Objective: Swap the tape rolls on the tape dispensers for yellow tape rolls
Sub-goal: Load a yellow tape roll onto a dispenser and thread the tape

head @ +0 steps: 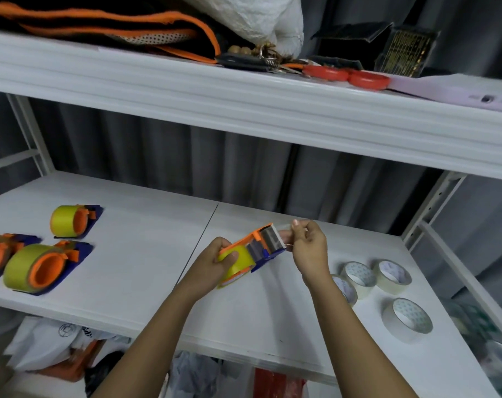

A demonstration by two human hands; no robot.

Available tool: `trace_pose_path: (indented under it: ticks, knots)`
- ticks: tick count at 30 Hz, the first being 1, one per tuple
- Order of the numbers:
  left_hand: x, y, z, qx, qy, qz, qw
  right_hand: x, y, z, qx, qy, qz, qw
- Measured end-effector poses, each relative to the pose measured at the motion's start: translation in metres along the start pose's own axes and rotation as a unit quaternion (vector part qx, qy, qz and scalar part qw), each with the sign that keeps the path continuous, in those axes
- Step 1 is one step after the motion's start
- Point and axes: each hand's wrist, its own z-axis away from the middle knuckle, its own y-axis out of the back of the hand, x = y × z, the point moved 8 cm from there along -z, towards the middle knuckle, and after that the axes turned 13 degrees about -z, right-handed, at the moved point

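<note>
- Fingers (297, 229) of your right hand (308, 248) pinched the tape end beyond the dispenser (257, 249); left hand (215, 258) gripped its yellow roll (238, 261).
- Threading step, likely; next calls for seating the tape on the blade.

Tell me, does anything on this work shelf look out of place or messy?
Nothing stands out. Three dispensers with yellow rolls lie together at the left, four pale rolls lie at the right, apart from them. The left hand holds a fourth dispenser while the right hand pinches something thin at its cutter end, probably the tape end.
</note>
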Motion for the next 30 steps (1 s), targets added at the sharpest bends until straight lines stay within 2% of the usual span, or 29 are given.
trace_pose_path:
  ticks: [2,4,10,12,16,21,24,27,30]
  knots:
    - [-0.007,0.000,-0.002,-0.016,0.013,-0.076,0.997,-0.003,-0.005,0.003,-0.012,0.012,0.011,1.000]
    - [-0.011,-0.007,-0.002,-0.045,0.015,-0.105,0.993,-0.002,-0.010,0.007,-0.019,0.017,0.028,0.999]
    - [-0.016,-0.035,0.004,-0.125,0.040,-0.024,0.991,0.011,-0.018,0.022,-0.024,0.023,0.092,0.995]
    - [-0.012,-0.038,0.005,-0.116,0.021,-0.044,0.992,0.015,-0.021,0.025,-0.032,0.020,0.096,0.995]
    - [-0.014,-0.038,-0.002,-0.031,0.005,-0.120,0.992,0.018,-0.029,0.032,-0.052,0.022,0.098,0.994]
    - [-0.009,-0.044,-0.008,0.000,-0.052,-0.016,0.999,0.027,-0.039,0.039,-0.063,0.016,0.118,0.991]
    - [-0.020,-0.050,-0.010,-0.001,-0.036,0.028,0.999,0.034,-0.038,0.039,-0.066,0.001,0.105,0.992]
    - [-0.024,-0.052,-0.012,-0.005,-0.035,0.032,0.999,0.040,-0.038,0.035,-0.077,-0.019,0.081,0.994]
    - [-0.028,-0.052,-0.013,-0.013,-0.035,0.023,0.999,0.049,-0.037,0.031,-0.082,-0.081,0.019,0.993]
